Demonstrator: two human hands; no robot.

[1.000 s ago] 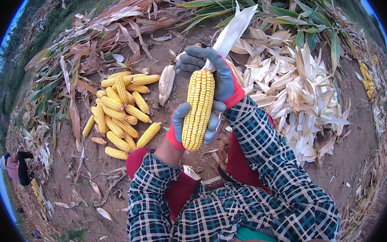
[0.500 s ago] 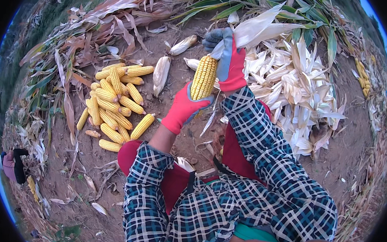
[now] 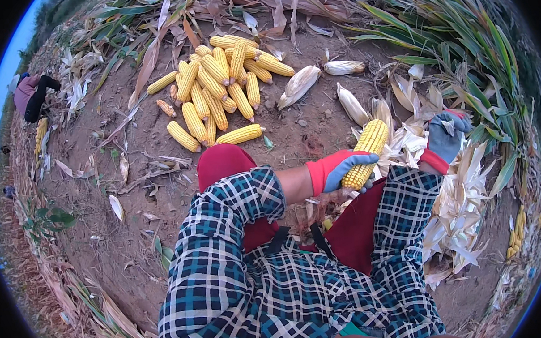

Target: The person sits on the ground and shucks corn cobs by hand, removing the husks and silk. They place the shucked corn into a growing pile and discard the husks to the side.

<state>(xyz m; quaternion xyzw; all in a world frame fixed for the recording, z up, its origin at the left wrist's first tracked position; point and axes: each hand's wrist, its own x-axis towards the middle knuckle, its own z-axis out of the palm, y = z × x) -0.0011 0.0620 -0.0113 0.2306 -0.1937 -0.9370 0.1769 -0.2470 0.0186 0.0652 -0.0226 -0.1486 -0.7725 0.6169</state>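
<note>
Yellow cob (image 3: pixel 370 142), now right of frame centre, remains clamped in the left hand (image 3: pixel 340 169); the right hand (image 3: pixel 445 136) has parted from it, grip not determinable.

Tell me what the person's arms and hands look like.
The left hand and right hand wear work gloves with red cuffs and grey-blue fingers. The long sleeves are plaid in dark blue, teal and white; the left one ends short of its glove.
</note>
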